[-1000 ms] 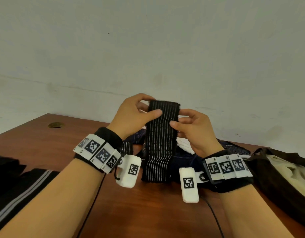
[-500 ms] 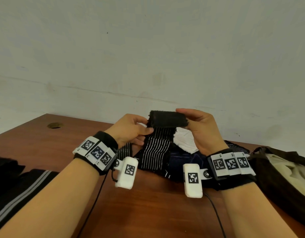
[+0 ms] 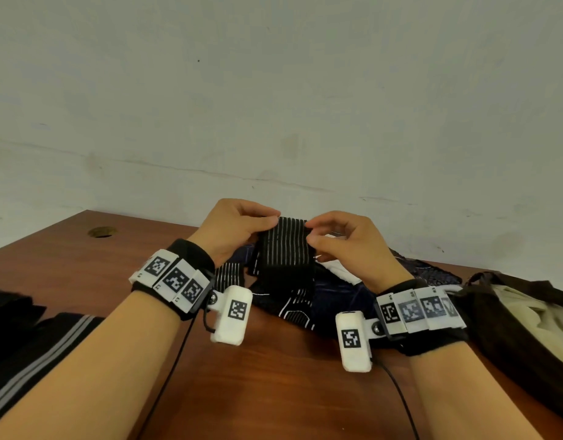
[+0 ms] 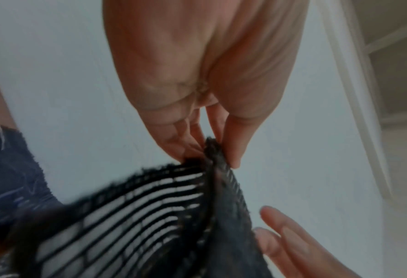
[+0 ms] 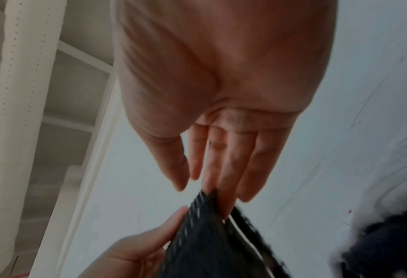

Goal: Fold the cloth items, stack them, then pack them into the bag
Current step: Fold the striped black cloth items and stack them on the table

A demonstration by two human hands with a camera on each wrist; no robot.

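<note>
Now we hold the striped cloth [image 3: 284, 249] up over the bench [image 3: 273, 376]. Our left hand [image 3: 232, 230] pinches one top corner and our right hand [image 3: 346, 246] pinches the other. Right of the cloth sits the dark bag [image 3: 496, 328].

The setting is a plain indoor room, possibly an office or work room; its exact type cannot be determined. A brown wooden table [image 3: 273, 376] with a round cable hole [image 3: 101, 232], located left of the hands, abuts a bare, scuffed white wall [image 3: 273, 90]. The right wrist view shows a white perforated duct [image 5: 24, 94] and ceiling beams overhead.
</note>
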